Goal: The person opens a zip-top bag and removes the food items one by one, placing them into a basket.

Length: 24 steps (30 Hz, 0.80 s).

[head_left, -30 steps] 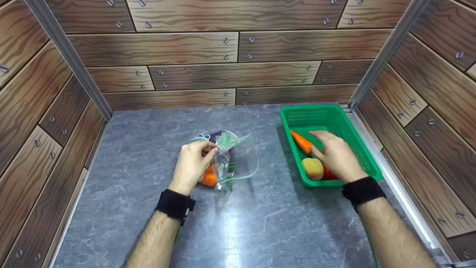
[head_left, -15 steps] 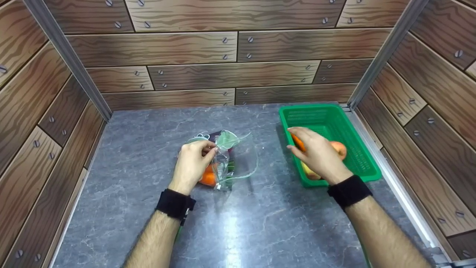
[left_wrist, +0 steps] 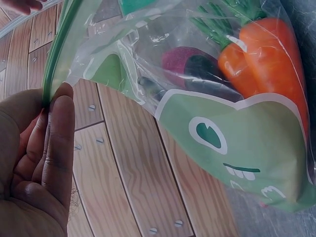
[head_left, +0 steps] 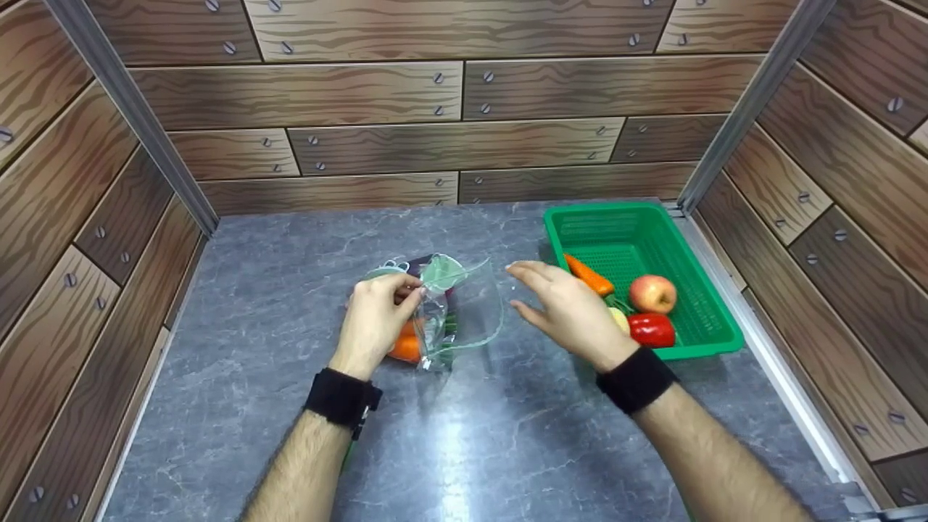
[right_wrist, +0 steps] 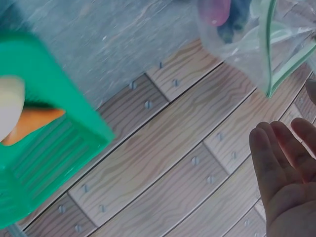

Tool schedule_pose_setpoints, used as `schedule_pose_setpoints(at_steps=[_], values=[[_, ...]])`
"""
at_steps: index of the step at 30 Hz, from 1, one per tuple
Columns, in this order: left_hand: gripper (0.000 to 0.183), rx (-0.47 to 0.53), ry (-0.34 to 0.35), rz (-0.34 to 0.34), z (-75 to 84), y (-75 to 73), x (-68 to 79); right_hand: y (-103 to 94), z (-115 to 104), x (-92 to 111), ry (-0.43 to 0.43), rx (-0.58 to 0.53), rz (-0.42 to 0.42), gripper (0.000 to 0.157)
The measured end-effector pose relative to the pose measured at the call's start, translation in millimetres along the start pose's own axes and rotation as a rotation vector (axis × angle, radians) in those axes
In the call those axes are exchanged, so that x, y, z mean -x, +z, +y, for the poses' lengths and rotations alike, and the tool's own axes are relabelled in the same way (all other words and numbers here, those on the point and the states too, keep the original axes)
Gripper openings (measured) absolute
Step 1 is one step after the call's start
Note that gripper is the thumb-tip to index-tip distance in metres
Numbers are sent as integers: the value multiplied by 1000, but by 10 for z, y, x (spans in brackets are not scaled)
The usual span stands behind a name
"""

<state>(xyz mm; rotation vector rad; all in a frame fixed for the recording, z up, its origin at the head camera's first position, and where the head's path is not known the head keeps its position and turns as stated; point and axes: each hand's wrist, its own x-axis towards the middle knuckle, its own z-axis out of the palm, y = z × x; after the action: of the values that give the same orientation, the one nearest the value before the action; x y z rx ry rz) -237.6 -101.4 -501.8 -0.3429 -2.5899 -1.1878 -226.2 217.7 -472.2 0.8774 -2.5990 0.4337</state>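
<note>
From the head view, here on the grey marbled tabletop sits the clear plastic zip bag, left of centre, its see-through mouth spread toward the right. The left hand has a narrow pinch on its edge; the right hand, fingers apart and gripping nothing, hovers between bag and green plastic basket. Inside that basket: an orange tapered carrot, a red-and-yellow apple, a glossy red pepper and a partly hidden yellow piece. Over to the left wrist, and what a look at the bag: shiny, creased film, a pale green printed face with white outlines, orange carrots with green tops and a purple-and-dark rounded piece showing through. Thumb and fingers pinch the green zip strip. In the right wrist view, two green zip edges meet in a V, near the right hand's extended fingers.
</note>
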Motion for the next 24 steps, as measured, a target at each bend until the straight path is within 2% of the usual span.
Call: schedule_pose_setpoints(at_steps=[11,19,24], values=[[13,-9,-19,-9,-16,1,-2,227,-324,-131,-50,-14,-55,52],[12,0,-2,4,-37,2,8,441,-395,-192,-91,10,-80,51],[12,4,1,4,-42,-6,13,580,-403,-259,-61,34,-142,52]])
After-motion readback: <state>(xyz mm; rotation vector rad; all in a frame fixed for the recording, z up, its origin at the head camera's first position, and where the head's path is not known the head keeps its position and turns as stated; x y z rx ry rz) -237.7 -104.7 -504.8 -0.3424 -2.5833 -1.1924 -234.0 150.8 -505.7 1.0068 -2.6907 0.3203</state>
